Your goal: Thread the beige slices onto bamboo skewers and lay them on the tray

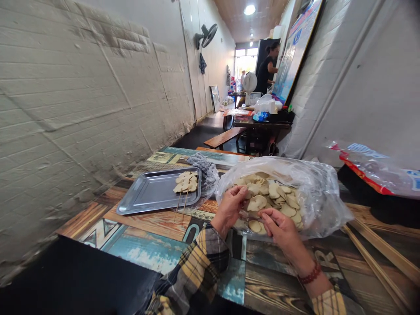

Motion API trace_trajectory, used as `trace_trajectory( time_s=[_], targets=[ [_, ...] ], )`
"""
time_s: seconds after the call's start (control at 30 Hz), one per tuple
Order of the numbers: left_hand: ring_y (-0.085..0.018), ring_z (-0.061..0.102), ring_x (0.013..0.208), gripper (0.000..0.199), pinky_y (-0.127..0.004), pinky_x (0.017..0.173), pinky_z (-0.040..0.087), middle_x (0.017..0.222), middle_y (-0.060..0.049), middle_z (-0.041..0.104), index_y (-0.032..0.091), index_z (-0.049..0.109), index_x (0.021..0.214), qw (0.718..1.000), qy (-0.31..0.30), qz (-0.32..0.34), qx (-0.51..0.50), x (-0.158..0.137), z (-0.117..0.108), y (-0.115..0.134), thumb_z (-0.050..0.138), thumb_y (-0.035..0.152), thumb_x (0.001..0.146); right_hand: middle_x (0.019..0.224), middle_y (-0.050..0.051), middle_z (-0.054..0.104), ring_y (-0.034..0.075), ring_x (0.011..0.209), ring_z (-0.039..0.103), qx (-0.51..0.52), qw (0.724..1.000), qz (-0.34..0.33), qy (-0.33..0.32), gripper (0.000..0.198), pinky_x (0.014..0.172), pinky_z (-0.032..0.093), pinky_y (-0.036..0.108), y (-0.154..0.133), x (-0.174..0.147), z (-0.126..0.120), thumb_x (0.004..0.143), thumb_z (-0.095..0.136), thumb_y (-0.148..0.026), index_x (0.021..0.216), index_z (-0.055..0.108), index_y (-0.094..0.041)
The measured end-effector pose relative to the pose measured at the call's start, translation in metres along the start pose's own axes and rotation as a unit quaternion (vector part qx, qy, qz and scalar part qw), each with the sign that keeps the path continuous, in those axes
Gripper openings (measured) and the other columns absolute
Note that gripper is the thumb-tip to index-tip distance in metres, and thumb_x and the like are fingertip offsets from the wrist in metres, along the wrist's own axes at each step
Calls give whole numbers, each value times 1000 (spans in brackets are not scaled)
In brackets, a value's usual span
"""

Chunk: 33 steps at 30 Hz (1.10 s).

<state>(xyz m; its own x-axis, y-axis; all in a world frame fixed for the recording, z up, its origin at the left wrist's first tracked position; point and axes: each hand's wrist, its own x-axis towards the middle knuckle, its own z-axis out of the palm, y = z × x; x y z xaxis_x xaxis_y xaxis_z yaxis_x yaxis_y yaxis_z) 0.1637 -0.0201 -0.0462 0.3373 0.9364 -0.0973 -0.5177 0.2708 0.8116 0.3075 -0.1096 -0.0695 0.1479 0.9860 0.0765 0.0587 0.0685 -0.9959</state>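
— Which step is this?
— Picking: left hand (229, 209) fingers pinch a pale slice (256, 202) in the plastic bag (315, 197); right hand (278, 225) fingers grip another.
— Next?
— Probably lifting slices clear, toward the tray (147, 194).

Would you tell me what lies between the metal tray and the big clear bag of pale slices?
In the head view, a crumpled smaller plastic bag lies between the metal tray and the clear bag of slices.
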Motion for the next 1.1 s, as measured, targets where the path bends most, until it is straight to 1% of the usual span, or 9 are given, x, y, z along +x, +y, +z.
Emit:
trace_trajectory(
  time_s=[0.1,0.17,0.27,0.37,0.57,0.7,0.8,0.97,1.1],
  targets=[
    [-12,60,67,49,-23,63,46,77,-2,69,14,71,81,1000,-16,-21,-1,-2,2,-1,97,44,51,47,-6,46,12,41,39,-4,1000,-3,-15,40,40,30,26,1,0,0,84,66,-60,84,68,-21],
    [-13,60,67,46,-23,62,46,73,-2,68,14,71,78,1000,-15,-26,4,-3,0,0,96,44,53,47,-5,47,12,40,38,-5,1000,5,-21,39,39,29,27,4,0,1,85,65,-59,85,69,-20],
    [-11,56,61,44,-21,57,41,67,-1,65,14,69,72,1000,7,1,15,0,-4,1,95,44,53,49,-4,52,13,40,41,-25,999,9,-24,39,38,29,26,7,0,0,84,66,-58,89,72,-20],
    [-9,51,58,45,-21,55,37,64,0,63,13,70,70,999,21,28,20,4,-7,3,94,45,52,50,-3,53,13,43,46,-64,998,-13,-26,39,41,34,26,7,-1,0,84,66,-57,87,73,-19],
    [-8,47,55,47,-22,54,37,59,3,56,14,66,66,998,45,30,35,5,-6,-1,93,49,52,46,-5,50,13,41,45,-95,995,-31,-24,42,44,34,26,5,-2,-2,88,61,-58,84,72,-18],
    [-10,52,56,46,-23,55,40,64,1,62,14,68,70,998,42,14,43,3,-4,-4,93,48,52,46,-4,51,14,42,46,-122,991,-53,-9,41,45,35,27,7,-1,-3,90,58,-56,81,72,-19],
    [-10,54,57,44,-23,56,42,66,0,64,14,69,70,998,40,15,43,3,-4,-6,93,47,52,48,-2,55,15,44,50,-171,980,-95,16,38,46,38,27,9,0,-3,92,57,-52,80,72,-19],
    [-13,59,63,46,-24,62,46,70,-2,68,14,72,76,998,41,20,39,4,-4,-12,93,48,52,61,2,68,18,53,61,-249,949,-178,72,35,53,46,29,15,0,-2,94,54,-46,78,72,-21],
    [-13,59,63,45,-24,63,46,69,-2,67,13,73,76,998,42,21,45,3,-3,-14,93,47,53,67,4,72,19,58,65,-287,933,-202,80,34,58,49,30,19,-1,-2,97,52,-43,79,71,-22]
  ],
)
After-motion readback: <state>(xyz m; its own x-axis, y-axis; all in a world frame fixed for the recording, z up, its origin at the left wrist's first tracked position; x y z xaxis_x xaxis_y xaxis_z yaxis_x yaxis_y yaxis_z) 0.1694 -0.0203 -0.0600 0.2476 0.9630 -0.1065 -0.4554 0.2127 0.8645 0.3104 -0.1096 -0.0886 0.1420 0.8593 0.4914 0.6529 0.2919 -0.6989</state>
